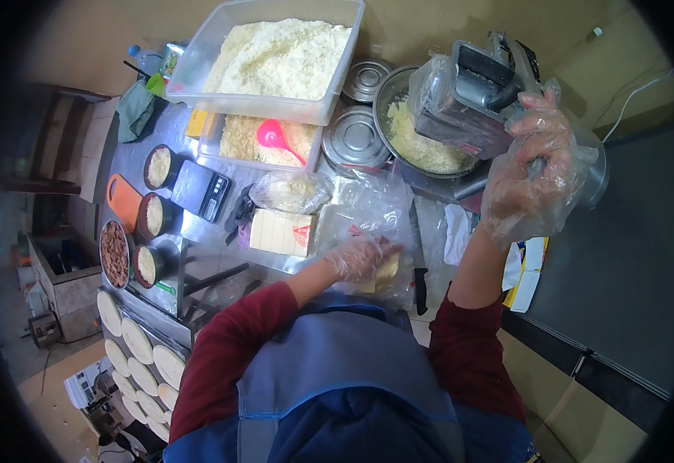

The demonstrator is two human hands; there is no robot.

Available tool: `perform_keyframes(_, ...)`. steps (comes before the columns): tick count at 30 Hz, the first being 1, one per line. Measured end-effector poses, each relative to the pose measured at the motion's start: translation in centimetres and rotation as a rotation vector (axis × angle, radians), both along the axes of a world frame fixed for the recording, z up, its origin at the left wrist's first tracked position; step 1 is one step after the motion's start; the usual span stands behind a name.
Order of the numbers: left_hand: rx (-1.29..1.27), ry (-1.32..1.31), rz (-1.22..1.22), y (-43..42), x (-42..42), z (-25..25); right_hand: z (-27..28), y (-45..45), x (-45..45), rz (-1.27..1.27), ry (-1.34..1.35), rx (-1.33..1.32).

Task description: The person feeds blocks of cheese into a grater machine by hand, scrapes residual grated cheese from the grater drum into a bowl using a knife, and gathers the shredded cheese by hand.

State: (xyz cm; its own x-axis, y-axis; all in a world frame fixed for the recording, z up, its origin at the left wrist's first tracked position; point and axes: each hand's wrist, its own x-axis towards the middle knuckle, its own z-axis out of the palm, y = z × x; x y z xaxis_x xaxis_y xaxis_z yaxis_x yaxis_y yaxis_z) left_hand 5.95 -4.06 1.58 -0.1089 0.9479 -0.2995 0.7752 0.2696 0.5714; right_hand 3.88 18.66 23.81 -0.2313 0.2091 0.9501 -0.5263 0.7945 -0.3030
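Both hands wear clear plastic gloves. My left hand [362, 258] lies at the table's front edge on a clear plastic bag [360, 224], beside a pale yellow cheese piece [387, 272]; what its fingers grip is unclear. Raised at the right, my right hand [539, 158] is at the edge of a grey grating machine [460, 108], its fingers curled and partly blurred. Under the machine a metal bowl [381, 92] holds grated cheese [418, 147]. A white block of cheese [279, 231] sits left of my left hand, with a bagged portion [291, 191] behind it.
A large bin [337, 108] of grated cheese overlaps a lower one holding a pink scoop [271, 135]. A knife [420, 289] lies right of the bag. Further left are a scale [202, 193], small bowls, a bowl of meat [114, 255] and dough rounds [138, 339].
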Motion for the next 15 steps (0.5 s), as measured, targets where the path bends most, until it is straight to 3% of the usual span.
perform_keyframes(3,-0.171,-0.019,-0.011,0.4,1.0,3.4,-0.5,0.2,0.1,0.017,-0.006,0.068)
perform_keyframes(6,0.132,0.034,-0.089,-0.6,2.1,3.0,-0.6,-0.3,-0.1,0.026,0.011,-0.071)
perform_keyframes(10,-0.011,-0.012,-0.082,-1.1,2.9,2.6,-0.7,-0.4,0.1,-0.009,-0.009,-0.094)
perform_keyframes(13,0.102,0.044,-0.027,-1.1,3.0,1.4,-1.0,-0.5,0.0,-0.008,0.014,-0.1)
perform_keyframes(15,0.132,-0.063,-0.008,-0.8,2.5,0.9,-1.2,-0.4,0.0,-0.01,0.032,-0.101)
